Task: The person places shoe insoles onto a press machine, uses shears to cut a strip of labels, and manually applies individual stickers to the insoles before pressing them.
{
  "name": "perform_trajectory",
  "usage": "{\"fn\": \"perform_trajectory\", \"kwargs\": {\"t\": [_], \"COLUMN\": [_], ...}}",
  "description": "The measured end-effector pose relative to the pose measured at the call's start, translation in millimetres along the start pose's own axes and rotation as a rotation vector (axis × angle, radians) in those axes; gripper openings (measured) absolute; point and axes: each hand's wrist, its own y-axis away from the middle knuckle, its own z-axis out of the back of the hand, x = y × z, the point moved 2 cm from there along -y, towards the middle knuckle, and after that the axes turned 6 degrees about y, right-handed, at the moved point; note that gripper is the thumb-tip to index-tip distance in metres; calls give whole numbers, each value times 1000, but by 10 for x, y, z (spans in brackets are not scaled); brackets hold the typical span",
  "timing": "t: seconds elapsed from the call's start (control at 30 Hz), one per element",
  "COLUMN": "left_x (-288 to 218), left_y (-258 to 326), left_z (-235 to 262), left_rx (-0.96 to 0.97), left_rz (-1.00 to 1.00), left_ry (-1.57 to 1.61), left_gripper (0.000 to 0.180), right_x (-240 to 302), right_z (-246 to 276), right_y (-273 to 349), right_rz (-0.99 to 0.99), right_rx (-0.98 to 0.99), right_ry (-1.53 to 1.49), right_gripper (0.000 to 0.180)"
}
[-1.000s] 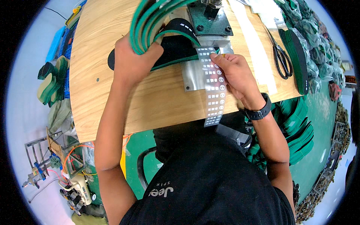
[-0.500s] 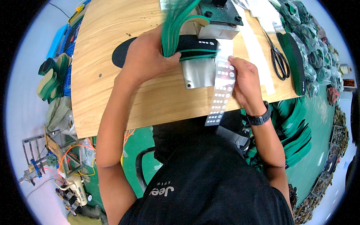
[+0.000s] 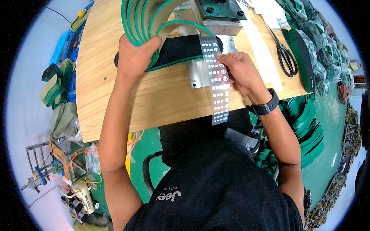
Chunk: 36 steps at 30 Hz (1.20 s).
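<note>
A sheaf of green-edged insoles (image 3: 149,19) is pinched in my left hand (image 3: 133,57), their free ends curling upward and fanned apart. Below them a black-topped insole (image 3: 177,48) lies flat, its right end over a metal plate (image 3: 197,76). My right hand (image 3: 243,71) grips a clear strip of white printed transfer labels (image 3: 219,94) between thumb and fingers. The strip's upper end lies across the right end of the black insole; its lower end hangs past the table edge. Just behind stands the metal block of a press (image 3: 221,25).
Black scissors (image 3: 286,57) and a stack of black-and-green insoles (image 3: 302,57) lie on the right of the wooden table (image 3: 104,104). A long white strip (image 3: 262,50) runs beside the press. Bagged goods (image 3: 323,42) are piled at far right, and more insoles (image 3: 306,134) sit below the table.
My left hand has shifted left, and the insoles it holds have spread into a fan. My right hand has brought the label strip left and up, over the black insole's end.
</note>
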Motion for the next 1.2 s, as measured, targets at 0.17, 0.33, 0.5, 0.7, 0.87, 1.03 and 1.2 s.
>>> {"fn": "perform_trajectory", "kwargs": {"t": [0.17, 0.33, 0.5, 0.7, 0.87, 1.03, 1.2], "left_x": [-56, -61, -131, 26, -13, -106, -47], "left_y": [13, 58, 56, -18, 20, 36, -19], "left_z": [-26, -60, -146, -282, -301, -234, -46], "left_rx": [1, 17, 111, 337, 344, 318, 163], "left_rz": [34, 62, 53, -307, -242, -153, 64], "left_ry": [-66, -81, -217, -528, -650, -584, -218], "left_gripper": [16, 22, 37, 62, 65, 51, 31], "right_x": [-7, 9, 15, 39, -95, -74, 12], "right_z": [3, -24, -30, -9, 90, 166, 115], "right_y": [-27, -7, -11, 58, 60, 206, 51], "right_rz": [-32, -17, -37, 7, 93, 59, 48], "right_rx": [-7, -8, 1, -11, 4, -202, 32], "right_ry": [-11, 2, -5, -29, -40, -278, -66], "right_gripper": [29, 30, 27, 31, 26, 23, 24]}}
